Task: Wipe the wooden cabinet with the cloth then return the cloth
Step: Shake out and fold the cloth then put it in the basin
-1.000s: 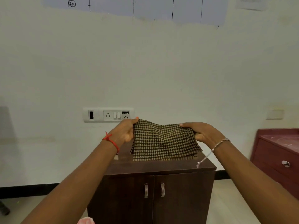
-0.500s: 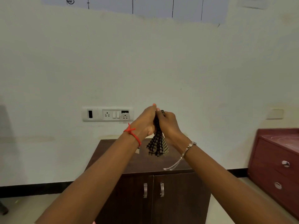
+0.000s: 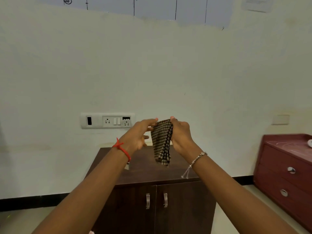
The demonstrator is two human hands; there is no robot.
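Observation:
A dark brown wooden cabinet (image 3: 143, 173) with two doors and metal handles stands against the wall in front of me. Above its top hangs a folded brown-and-black houndstooth cloth (image 3: 161, 142), lifted clear of the surface. My right hand (image 3: 181, 134) grips the cloth's top right edge. My left hand (image 3: 138, 135) pinches its top left corner with thumb and forefinger, the other fingers spread.
A red chest of drawers (image 3: 287, 168) with round knobs stands at the right. A white socket and switch panel (image 3: 108, 121) is on the wall behind my left hand. A black skirting runs along the floor line.
The cloth was held spread wide over the cabinet top, then my hands came together folding it. Now the hands are slightly apart again and the folded cloth hangs narrow between them.

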